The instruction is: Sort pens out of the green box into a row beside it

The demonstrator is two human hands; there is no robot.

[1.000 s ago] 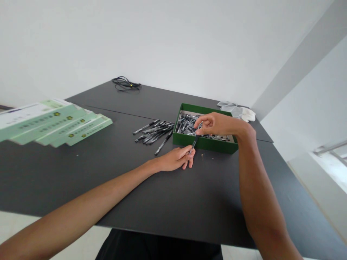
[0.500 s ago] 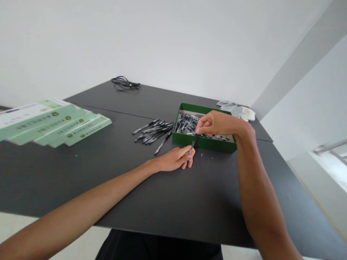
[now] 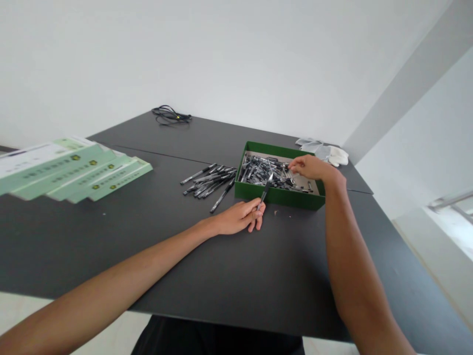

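My left hand point(image 3: 236, 218) rests on the black tabletop point(image 3: 281, 261) just in front of a green cardboard box point(image 3: 280, 200), its fingers closed on a black ballpoint pen point(image 3: 264, 191). The pen's tip points up and over the box. My right hand point(image 3: 310, 167) reaches over the box's right part, fingertips down among the loose black pens point(image 3: 264, 171) inside. Whether those fingers grip anything is hidden by the hand itself.
Several more black pens point(image 3: 209, 181) lie in a loose pile left of the box. Stacked pale green flat boxes point(image 3: 88, 172) sit at the left table edge. A black cable point(image 3: 171, 115) lies at the back, and white gloves point(image 3: 327, 154) lie behind the box.
My right hand has moved off the pen in my left hand, going right and back over the box. My left hand stays in place, still holding the pen.
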